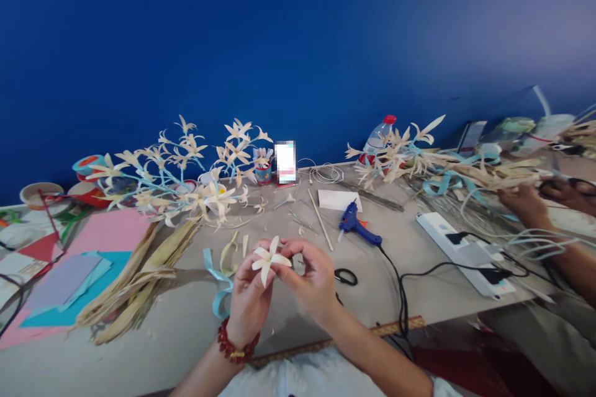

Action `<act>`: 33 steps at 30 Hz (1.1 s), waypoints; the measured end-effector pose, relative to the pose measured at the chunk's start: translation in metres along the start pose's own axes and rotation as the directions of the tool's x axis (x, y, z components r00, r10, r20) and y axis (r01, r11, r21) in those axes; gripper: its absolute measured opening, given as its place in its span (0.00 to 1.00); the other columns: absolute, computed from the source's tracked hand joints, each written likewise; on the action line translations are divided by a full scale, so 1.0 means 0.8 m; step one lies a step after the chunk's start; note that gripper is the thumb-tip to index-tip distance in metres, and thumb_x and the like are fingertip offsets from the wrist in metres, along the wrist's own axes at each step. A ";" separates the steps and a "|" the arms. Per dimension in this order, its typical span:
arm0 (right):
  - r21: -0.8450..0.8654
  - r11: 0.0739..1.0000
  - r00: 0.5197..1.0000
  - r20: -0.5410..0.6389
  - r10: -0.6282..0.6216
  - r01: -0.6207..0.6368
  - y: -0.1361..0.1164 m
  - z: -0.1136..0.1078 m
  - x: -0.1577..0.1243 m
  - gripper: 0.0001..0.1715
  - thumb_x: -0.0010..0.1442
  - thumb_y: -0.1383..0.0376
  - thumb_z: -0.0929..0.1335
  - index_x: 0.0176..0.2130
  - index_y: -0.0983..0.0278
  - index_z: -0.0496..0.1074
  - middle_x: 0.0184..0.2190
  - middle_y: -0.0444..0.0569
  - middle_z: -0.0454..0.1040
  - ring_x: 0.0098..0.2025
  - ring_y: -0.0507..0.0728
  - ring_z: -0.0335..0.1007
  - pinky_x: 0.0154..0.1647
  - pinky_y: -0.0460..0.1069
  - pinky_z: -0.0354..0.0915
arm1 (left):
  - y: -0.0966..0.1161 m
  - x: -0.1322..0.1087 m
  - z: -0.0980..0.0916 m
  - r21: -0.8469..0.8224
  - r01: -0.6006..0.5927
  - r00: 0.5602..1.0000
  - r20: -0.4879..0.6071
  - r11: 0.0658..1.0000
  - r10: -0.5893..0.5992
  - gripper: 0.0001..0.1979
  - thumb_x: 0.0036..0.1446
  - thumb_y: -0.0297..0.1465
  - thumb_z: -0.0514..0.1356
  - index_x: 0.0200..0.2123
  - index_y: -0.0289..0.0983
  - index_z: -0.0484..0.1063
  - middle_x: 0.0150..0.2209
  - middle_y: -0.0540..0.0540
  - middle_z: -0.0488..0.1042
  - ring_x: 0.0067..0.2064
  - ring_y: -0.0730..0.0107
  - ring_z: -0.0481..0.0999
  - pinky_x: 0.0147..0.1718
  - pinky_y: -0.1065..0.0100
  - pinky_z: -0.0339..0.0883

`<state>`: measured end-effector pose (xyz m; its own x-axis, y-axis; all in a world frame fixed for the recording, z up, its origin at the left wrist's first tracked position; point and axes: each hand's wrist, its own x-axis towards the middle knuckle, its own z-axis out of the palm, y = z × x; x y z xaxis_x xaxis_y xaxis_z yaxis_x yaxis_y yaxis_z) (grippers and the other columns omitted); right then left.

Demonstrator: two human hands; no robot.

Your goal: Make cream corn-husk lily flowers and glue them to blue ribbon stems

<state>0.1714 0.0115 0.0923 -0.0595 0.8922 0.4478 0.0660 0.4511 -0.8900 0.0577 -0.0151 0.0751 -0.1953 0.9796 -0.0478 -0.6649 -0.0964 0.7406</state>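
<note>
Both my hands are raised over the near middle of the grey table point(186, 322), closed together on a small cream leaf flower point(269, 258). My left hand point(248, 304), with a red bead bracelet on its wrist, grips the flower from below. My right hand point(311, 273) pinches its petals from the right. Black scissors point(345, 276) lie on the table just right of my right hand. A pale blue ribbon point(218, 282) and a few cut leaf strips point(231, 249) lie just left of my left hand.
A blue glue gun point(356, 226) and a white power strip point(463, 253) with black cables lie to the right. Dried husks point(139, 273) and coloured paper point(69, 273) lie left. Finished flower branches point(186, 180) stand behind. Another person's hands point(535, 201) work with scissors at far right.
</note>
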 end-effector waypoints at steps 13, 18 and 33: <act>-0.019 0.993 0.992 0.066 -0.111 0.112 0.002 -0.004 0.006 0.04 0.56 0.64 0.71 0.29 0.59 0.73 0.27 0.46 0.77 0.36 0.58 0.74 0.41 0.53 0.68 | -0.004 0.001 -0.004 -0.019 0.008 1.000 -0.020 1.000 -0.009 0.07 0.41 0.33 0.72 0.26 0.42 0.78 0.29 0.52 0.77 0.34 0.71 0.75 0.37 0.71 0.69; -0.032 0.991 0.990 0.068 -0.124 0.127 0.003 -0.003 0.006 0.05 0.57 0.66 0.70 0.29 0.60 0.72 0.28 0.46 0.77 0.37 0.57 0.74 0.41 0.51 0.68 | -0.006 -0.001 -0.004 -0.023 0.004 0.996 -0.087 1.000 -0.006 0.09 0.43 0.32 0.71 0.31 0.43 0.79 0.34 0.51 0.78 0.38 0.70 0.76 0.41 0.69 0.69; -0.001 0.999 0.988 0.149 -0.048 0.048 -0.002 -0.005 0.006 0.05 0.58 0.65 0.69 0.29 0.61 0.72 0.30 0.47 0.76 0.35 0.56 0.72 0.37 0.49 0.68 | 0.010 0.002 -0.003 -0.057 0.122 0.992 0.029 0.991 -0.121 0.11 0.47 0.30 0.68 0.37 0.40 0.78 0.40 0.46 0.77 0.44 0.63 0.75 0.44 0.65 0.68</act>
<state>0.1751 0.0154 0.0966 -0.2099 0.8563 0.4720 0.0641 0.4937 -0.8672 0.0503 -0.0144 0.0794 -0.0929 0.9887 -0.1178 -0.7236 0.0142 0.6901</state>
